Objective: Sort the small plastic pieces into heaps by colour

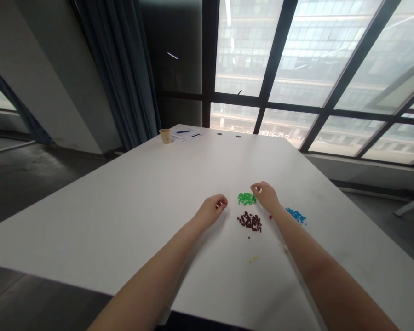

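Observation:
Beside the pile of small green pieces [246,198], on its left, my left hand [213,208] is closed with its fingertips drawn together. Whatever those fingers may hold is too small to make out. My right hand [266,195] pinches thumb and finger together at the right edge of the green pile. I cannot make out what, if anything, is in that pinch. Nearer to me lies a pile of dark brown pieces [250,221]. Small blue pieces [296,215] lie to the right of my right forearm, which partly covers that side.
A red piece [270,216] lies against my right forearm. Several yellow pieces [254,258] are scattered nearer the front edge of the white table [141,197]. A paper cup [165,136] stands at the far left corner, beside papers [193,134] with a blue pen [183,132].

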The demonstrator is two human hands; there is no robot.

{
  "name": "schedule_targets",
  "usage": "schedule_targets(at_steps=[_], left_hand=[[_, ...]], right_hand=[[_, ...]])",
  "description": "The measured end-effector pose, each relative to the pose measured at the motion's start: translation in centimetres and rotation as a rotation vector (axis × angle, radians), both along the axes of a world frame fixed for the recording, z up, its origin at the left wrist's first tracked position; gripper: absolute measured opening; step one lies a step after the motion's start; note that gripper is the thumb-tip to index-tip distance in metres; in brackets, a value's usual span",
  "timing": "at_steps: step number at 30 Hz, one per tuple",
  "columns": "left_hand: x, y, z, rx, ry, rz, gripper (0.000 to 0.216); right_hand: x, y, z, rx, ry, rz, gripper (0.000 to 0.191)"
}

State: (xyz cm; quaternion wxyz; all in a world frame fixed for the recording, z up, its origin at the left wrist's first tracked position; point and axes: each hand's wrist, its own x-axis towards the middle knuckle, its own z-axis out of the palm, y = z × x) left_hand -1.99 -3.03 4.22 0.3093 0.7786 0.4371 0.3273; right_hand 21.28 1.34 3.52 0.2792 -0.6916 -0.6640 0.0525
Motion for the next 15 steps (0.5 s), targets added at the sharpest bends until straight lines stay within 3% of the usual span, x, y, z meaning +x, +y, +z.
schedule_targets(at_steps=[4, 7, 11, 15], left_hand=[[1.0, -0.7, 0.3, -0.016, -0.233, 0.024, 0.016], [1.7, -1.1, 0.0, -0.027, -0.269, 0.031, 0.016], [2.4, -1.5, -0.6, -0.002, -0.196, 0.009, 0.016], [2.5, -1.4, -1.2, -0.009, -0.117, -0.019, 0.016]], right_hand=[[-0.9, -3.5, 0.6, 0.072, 0.137, 0.153, 0.024], [-1.5, -4.6, 0.6, 0.051, 0.05, 0.167, 0.029], [-1.2, -3.2, -0.3, -0.094, -0.233, 0.017, 0.044], [-0.5, -1.0, -1.5, -0.215, -0.331, 0.032, 0.049]])
